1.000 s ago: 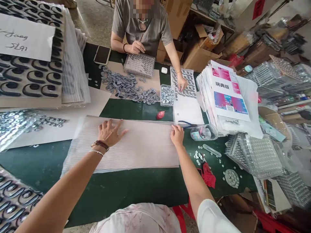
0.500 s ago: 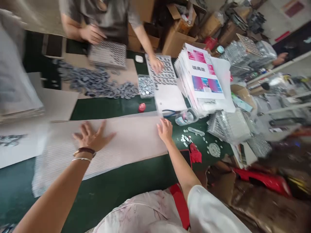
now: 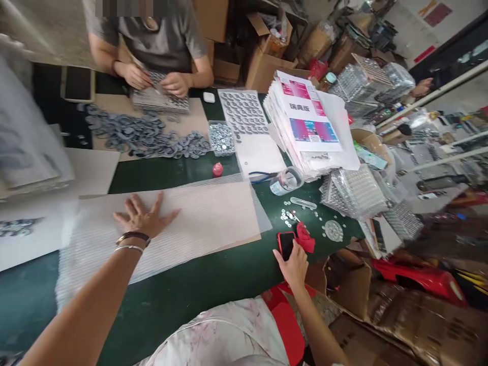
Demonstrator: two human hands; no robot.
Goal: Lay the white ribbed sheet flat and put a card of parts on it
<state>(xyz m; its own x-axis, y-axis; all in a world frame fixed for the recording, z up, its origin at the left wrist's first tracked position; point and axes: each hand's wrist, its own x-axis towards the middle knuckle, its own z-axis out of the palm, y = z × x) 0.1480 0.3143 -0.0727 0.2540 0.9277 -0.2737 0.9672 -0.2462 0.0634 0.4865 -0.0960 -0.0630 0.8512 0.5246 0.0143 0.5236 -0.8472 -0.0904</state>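
My left hand (image 3: 140,217) lies flat with fingers spread on a pale paper sheet (image 3: 213,211). Beneath that sheet, translucent ribbed wrap (image 3: 87,259) sticks out at the left and along the near side, and a corner of film shows past the right end. My right hand (image 3: 294,264) is at a red-edged phone (image 3: 285,243) on the green table, thumb along its left edge and fingers over its right side. The hand covers the phone's lower part. Beside it lies a crumpled red cloth (image 3: 305,239).
Across the table a person's hands (image 3: 156,83) work over a stack of grey sheets. Grey discs (image 3: 145,133), a tub of small metal parts (image 3: 221,138), a clear jar (image 3: 286,181) and a tall paper stack (image 3: 310,119) surround the work area. Boxes (image 3: 412,315) stand at lower right.
My right hand has left the sheet's right end and moved down and right to the phone. My left hand stays in place. The other person's hand has moved from the disc card to the stack.
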